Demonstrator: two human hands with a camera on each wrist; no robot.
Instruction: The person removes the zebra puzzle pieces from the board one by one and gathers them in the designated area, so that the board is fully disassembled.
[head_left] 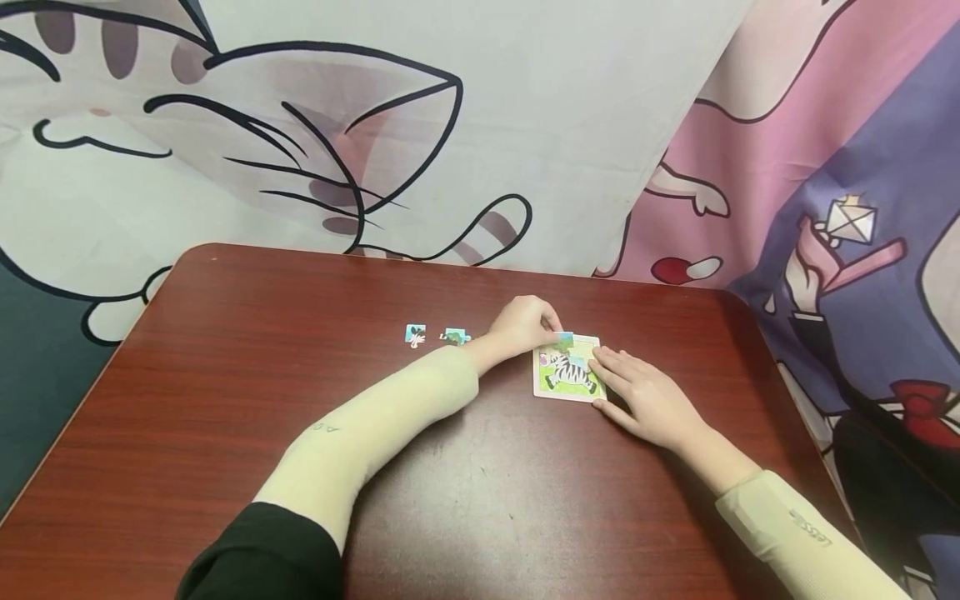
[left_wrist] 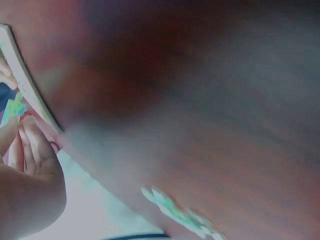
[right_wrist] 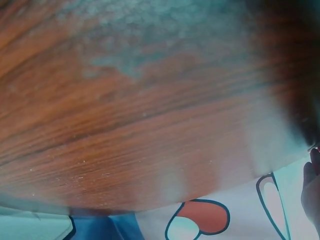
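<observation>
A small square jigsaw board (head_left: 568,395) with a zebra picture lies on the brown table, framed by a pale border. Above its top edge my left hand (head_left: 525,323) pinches a green and blue puzzle piece (head_left: 565,339) between thumb and fingers; the left wrist view also shows this puzzle piece (left_wrist: 14,109) at the fingertips of the left hand (left_wrist: 35,165). My right hand (head_left: 651,402) rests on the board's right edge with its fingers extended. Only a dark sliver of the right hand (right_wrist: 312,182) enters the right wrist view.
Two loose puzzle pieces lie left of the board: one with a black-and-white figure (head_left: 416,335), one green and blue (head_left: 455,336) near the left wrist. A cartoon-printed cloth (head_left: 570,125) hangs behind the table's far edge (head_left: 420,265).
</observation>
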